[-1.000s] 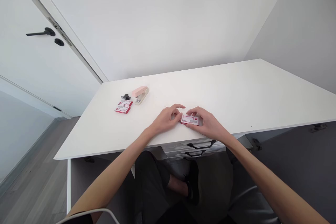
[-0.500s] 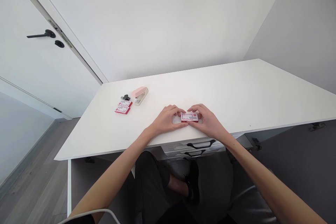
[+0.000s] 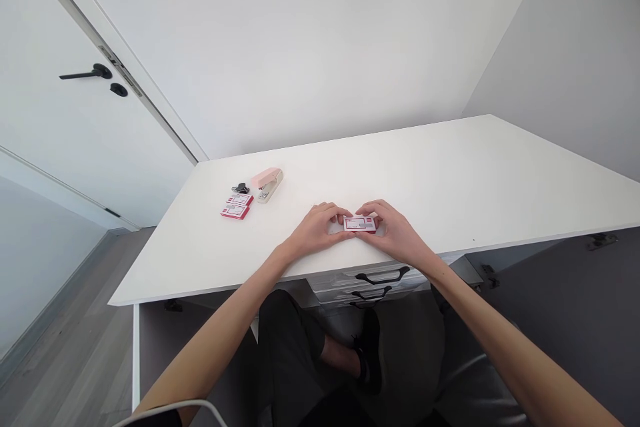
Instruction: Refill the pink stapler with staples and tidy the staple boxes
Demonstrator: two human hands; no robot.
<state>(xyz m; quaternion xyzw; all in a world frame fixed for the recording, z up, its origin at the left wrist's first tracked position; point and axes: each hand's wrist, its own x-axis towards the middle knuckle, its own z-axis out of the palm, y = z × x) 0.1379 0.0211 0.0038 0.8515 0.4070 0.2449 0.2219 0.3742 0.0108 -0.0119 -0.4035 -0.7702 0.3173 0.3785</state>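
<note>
Near the front edge of the white desk, a small red-and-white staple box (image 3: pixel 359 224) is held between my two hands. My left hand (image 3: pixel 317 227) grips its left end, thumb at the near side and fingers at the far side. At the right end, my right hand (image 3: pixel 393 230) pinches it in the same way, fingers curled. The printed top faces up, and red shows along the near lower side. My fingertips cover both ends of the box.
Two similar red-and-white boxes (image 3: pixel 236 207) lie at the desk's left, beside a black clip-like item (image 3: pixel 241 188) and a pink-and-cream stapler (image 3: pixel 269 183). The desk (image 3: pixel 425 167) meets a wall behind. Drawers with black handles (image 3: pixel 383 275) sit under its front edge.
The view has shifted slightly. Both hands keep their hold on the staple box, whose top now looks a little tilted, with less of its red near side showing.
</note>
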